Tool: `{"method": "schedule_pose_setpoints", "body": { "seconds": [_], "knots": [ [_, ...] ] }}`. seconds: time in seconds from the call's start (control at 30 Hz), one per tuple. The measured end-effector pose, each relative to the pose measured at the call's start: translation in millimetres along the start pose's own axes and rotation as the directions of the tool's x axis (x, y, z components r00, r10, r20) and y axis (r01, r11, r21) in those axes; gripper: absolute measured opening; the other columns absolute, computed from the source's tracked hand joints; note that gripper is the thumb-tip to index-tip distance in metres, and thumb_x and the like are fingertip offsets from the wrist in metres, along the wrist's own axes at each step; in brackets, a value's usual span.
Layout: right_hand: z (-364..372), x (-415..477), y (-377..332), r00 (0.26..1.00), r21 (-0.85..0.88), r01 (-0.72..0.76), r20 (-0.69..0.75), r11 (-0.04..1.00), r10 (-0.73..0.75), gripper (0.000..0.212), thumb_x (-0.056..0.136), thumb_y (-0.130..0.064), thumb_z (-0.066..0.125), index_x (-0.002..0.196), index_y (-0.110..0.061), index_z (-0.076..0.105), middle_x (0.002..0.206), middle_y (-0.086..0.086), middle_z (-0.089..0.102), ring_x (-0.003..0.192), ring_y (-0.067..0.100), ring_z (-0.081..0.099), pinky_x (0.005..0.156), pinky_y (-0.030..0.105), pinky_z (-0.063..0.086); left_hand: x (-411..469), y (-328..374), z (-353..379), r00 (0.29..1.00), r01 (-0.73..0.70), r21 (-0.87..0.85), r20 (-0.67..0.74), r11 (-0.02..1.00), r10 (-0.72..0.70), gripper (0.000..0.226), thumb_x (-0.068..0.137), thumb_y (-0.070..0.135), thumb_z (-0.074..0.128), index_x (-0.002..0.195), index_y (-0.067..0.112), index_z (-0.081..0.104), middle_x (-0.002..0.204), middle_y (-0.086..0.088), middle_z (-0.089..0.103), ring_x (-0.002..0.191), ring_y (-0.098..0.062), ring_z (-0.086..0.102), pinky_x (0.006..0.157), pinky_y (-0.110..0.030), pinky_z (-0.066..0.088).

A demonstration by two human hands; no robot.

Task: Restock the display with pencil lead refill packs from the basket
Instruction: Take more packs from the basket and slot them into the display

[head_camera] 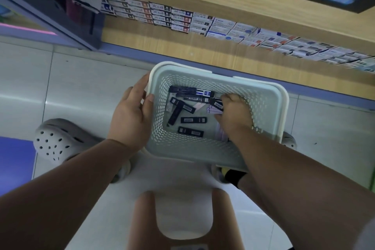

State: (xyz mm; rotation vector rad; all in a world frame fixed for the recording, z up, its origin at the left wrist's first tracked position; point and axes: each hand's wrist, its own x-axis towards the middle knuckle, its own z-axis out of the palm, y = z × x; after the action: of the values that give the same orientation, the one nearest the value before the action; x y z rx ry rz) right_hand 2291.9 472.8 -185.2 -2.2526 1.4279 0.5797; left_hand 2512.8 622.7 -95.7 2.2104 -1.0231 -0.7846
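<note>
Pale grey-green plastic forms the basket [282, 107], seen from the head camera. It is a rounded rectangle with a smooth, thick rim and walls punched all over with small oval holes. It sits low in front of the display [223, 46], over the glossy grey tiled floor [81, 79]; what carries it from below is hidden.

On its flat bottom lie the pencil lead refill packs [193, 120]. They are slim, flat and oblong, mostly dark with small pale label patches, and they are scattered at odd angles. A few lilac-white ones lie toward the right side.

The left hand [132, 115] grips the basket's left wall, with the thumb hooked over the rim to the inside and the fingers [142, 81] laid along the outside. The right hand [233, 113] is down inside the basket at its right end, knuckles up. Its fingers [225, 98] are curled over the packs there and touching them. Whether they have closed on one cannot be told.

The display is wood-grain board, and its shelf is packed with rows of small printed cartons [178, 18], dark at the left and white-and-blue toward the right. A grey foam clog [54, 140] with round vent holes rests on the floor at the left.
</note>
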Motion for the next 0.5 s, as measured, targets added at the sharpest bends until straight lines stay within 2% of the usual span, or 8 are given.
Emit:
{"method": "schedule_pose_setpoints", "body": {
  "seconds": [0.13, 0.27, 0.33, 0.5],
  "knots": [
    [-1.1, -2.1, -2.9, 0.997, -0.029, 0.061, -0.040, 0.998, -0.062, 0.063, 0.079, -0.031, 0.076, 0.135, -0.016, 0.054, 0.128, 0.007, 0.060, 0.115, 0.030, 0.055, 0.096, 0.033, 0.045, 0.5, -2.0, 0.2, 1.000, -0.007, 0.018, 0.007, 1.000, 0.007, 0.047, 0.104, 0.021, 0.043, 0.150, 0.027, 0.039, 0.129, -0.007, 0.059, 0.094, -0.008, 0.052, 0.081, -0.023, 0.038],
    [-8.0, 0.8, -6.7, 0.993, -0.097, 0.115, -0.010, 0.989, -0.116, 0.064, 0.082, -0.036, 0.072, 0.140, -0.021, 0.049, 0.128, 0.005, 0.060, 0.115, 0.028, 0.056, 0.093, 0.032, 0.045, 0.2, -1.1, 0.3, 1.000, -0.006, 0.012, 0.005, 1.000, 0.006, 0.047, 0.104, 0.022, 0.043, 0.150, 0.026, 0.039, 0.129, -0.006, 0.058, 0.093, -0.003, 0.049, 0.082, -0.021, 0.037],
    [-11.1, 3.2, -7.3, 0.990, -0.135, 0.139, 0.024, 0.981, -0.137, 0.068, 0.083, -0.035, 0.071, 0.143, -0.020, 0.045, 0.129, 0.006, 0.060, 0.115, 0.028, 0.056, 0.092, 0.032, 0.045, -0.1, -0.5, 0.5, 1.000, 0.003, 0.011, 0.004, 1.000, -0.003, 0.047, 0.104, 0.023, 0.043, 0.150, 0.026, 0.039, 0.128, -0.006, 0.059, 0.094, -0.006, 0.050, 0.082, -0.022, 0.037],
    [-9.6, 2.9, -5.9, 0.987, -0.148, 0.156, 0.061, 0.977, -0.148, 0.073, 0.083, -0.030, 0.071, 0.147, -0.015, 0.040, 0.133, 0.010, 0.055, 0.119, 0.030, 0.051, 0.098, 0.035, 0.044, -0.7, 0.9, 0.5, 1.000, 0.012, 0.000, -0.007, 1.000, -0.012, 0.047, 0.104, 0.021, 0.044, 0.151, 0.025, 0.040, 0.128, -0.008, 0.059, 0.094, -0.003, 0.048, 0.083, -0.020, 0.036]
  ]
}}
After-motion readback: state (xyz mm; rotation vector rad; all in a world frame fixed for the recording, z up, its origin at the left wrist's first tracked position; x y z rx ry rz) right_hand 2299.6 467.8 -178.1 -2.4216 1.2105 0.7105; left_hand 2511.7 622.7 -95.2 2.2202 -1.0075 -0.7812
